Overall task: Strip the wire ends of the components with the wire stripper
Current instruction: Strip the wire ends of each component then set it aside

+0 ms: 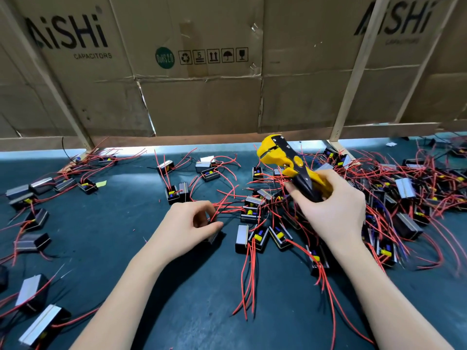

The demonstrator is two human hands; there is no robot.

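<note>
Right hand (333, 210) grips the wire stripper (290, 168) by its handles, head raised over the pile; left hand (192, 223) pinches a small black component (214, 234) on the mat (151, 286), red wires (227, 207) trailing right. Component looks light and rigid, leads thin and floppy, so hold the body and feed a lead near its tip. Open mat ahead-left; dense tangle right will likely snag.

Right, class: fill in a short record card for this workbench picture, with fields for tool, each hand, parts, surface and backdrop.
Tool: yellow-and-black wire stripper, head raised above the table
Right hand: grips the stripper's handles
Left hand: pinches a small black component with red wires
Parts: many small black boxed components with red wires, scattered, densest at right
Surface: dark blue-green table mat
Backdrop: brown cardboard cartons printed "AiSHi CAPACITORS"
</note>
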